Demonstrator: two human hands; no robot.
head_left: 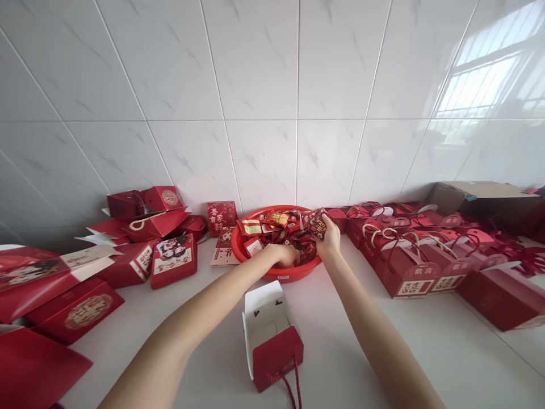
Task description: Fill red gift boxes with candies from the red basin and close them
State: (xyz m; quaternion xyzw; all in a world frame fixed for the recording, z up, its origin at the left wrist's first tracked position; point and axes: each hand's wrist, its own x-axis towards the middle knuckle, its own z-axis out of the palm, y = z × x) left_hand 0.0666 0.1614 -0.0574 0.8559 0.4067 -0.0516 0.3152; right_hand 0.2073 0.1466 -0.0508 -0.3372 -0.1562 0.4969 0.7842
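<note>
A round red plastic basin (pixel 283 278) stands against the wall, filled with red and gold wrapped packets (pixel 279 218). My left hand (pixel 288 255) reaches down into the basin, its fingertips hidden among the wrappers. At the basin's right side my right hand (pixel 330 238) is closed around a dark red patterned packet (pixel 315 224), thumb on top. Between my forearms an open red gift box (pixel 279 358) with a white inside stands on the white surface, nearer to me than the basin. Its dark red cord handle (pixel 297 378) hangs over the near side.
On the left are piled red boxes (pixel 174 260), some with open flaps. Rows of closed red gift boxes (pixel 411 272) with cord handles stand on the right, a brown carton (pixel 477 193) behind them. Red cards (pixel 221 217) lean by the basin. A tiled wall (pixel 264 153) rises behind.
</note>
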